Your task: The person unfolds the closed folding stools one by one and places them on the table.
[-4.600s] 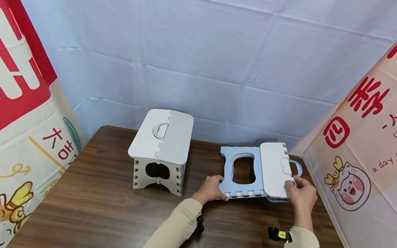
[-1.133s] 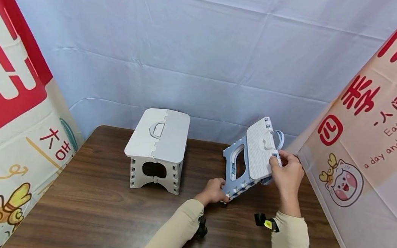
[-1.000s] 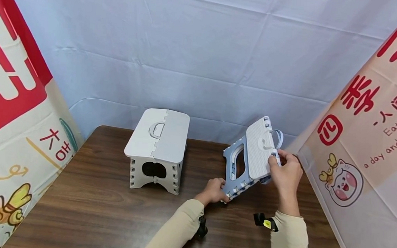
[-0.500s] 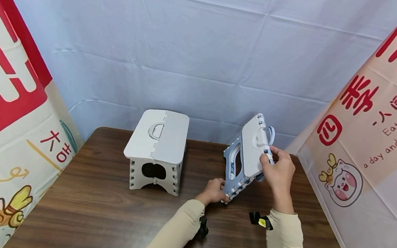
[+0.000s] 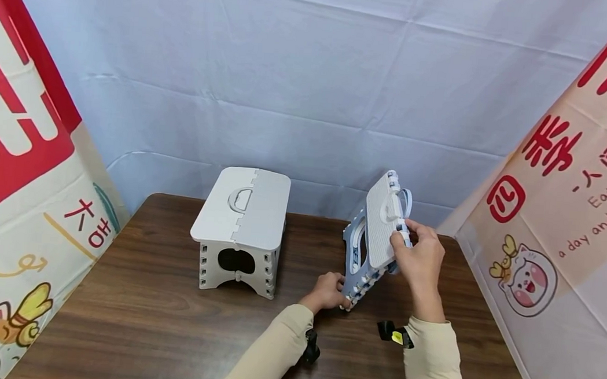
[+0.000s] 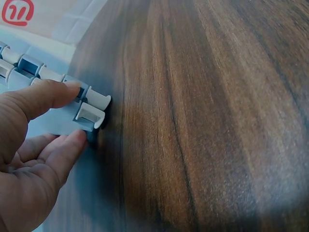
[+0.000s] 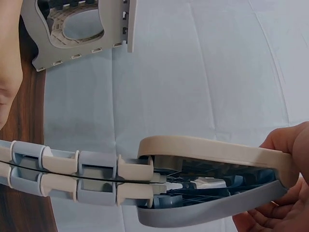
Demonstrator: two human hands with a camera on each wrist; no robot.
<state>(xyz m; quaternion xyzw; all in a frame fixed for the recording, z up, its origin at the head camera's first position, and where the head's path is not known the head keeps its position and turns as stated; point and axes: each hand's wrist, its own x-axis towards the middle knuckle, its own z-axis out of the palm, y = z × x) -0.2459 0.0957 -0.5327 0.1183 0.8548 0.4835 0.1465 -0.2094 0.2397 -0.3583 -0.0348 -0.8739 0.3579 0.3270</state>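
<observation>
A folded blue-and-white folding step stool (image 5: 379, 226) stands tilted on the table at right. Its white seat panel faces up and left, and a carry loop (image 5: 407, 203) sticks out of the seat's edge. My left hand (image 5: 324, 292) pinches the stool's lower near corner; in the left wrist view the thumb lies on the hinge knuckles (image 6: 53, 75), the fingers on the other side. My right hand (image 5: 420, 254) grips the raised seat edge beside the loop. In the right wrist view the two seat halves (image 7: 212, 150) lie close together with a narrow gap between them.
To the left stands a second, white folding stool (image 5: 242, 209), unfolded on its legs. Both rest on a brown wooden table (image 5: 160, 314). A pale cloth backdrop (image 5: 309, 97) rises behind the table, with printed banners (image 5: 572, 229) at both sides.
Earlier the stool lay flat on the table. My right hand has lifted its seat end up and to the left, steepening it, while my left hand has kept hold of the lower corner.
</observation>
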